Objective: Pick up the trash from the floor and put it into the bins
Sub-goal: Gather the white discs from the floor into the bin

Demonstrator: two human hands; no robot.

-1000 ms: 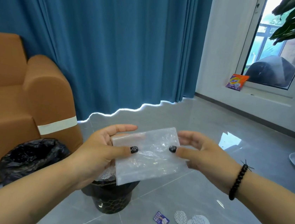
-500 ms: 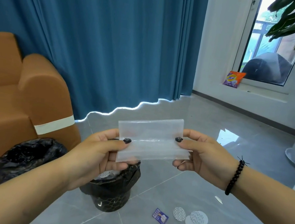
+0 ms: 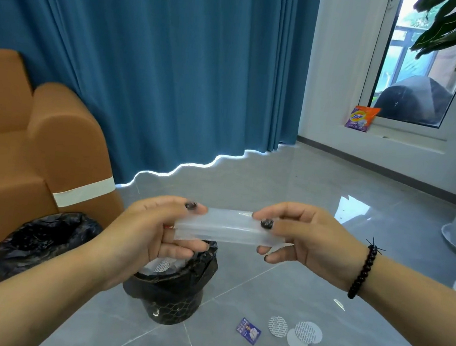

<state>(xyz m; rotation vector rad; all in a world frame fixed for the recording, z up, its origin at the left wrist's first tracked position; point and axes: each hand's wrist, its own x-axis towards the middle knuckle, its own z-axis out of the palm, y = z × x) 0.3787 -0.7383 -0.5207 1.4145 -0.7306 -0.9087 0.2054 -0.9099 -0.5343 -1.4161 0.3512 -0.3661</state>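
The clear bag [image 3: 229,228], folded into a strip, lies level with its long axis running left to right, above the bin [image 3: 171,288]. The left hand [image 3: 154,232] pinches one end, the right hand [image 3: 307,236] the other. The left hand partly hides the bin's contents.

Both forearms reach forward at about waist height, bare to the edge of view, wrists nearly level with each other. The left hand [image 3: 146,229] has its thumb laid on top and its fingers curled underneath, pinching. The right hand [image 3: 307,238] mirrors it, thumb pressed down from above, fingers folded below, palm turned inward. The two hands stand a little apart, thumbs pointing toward each other.
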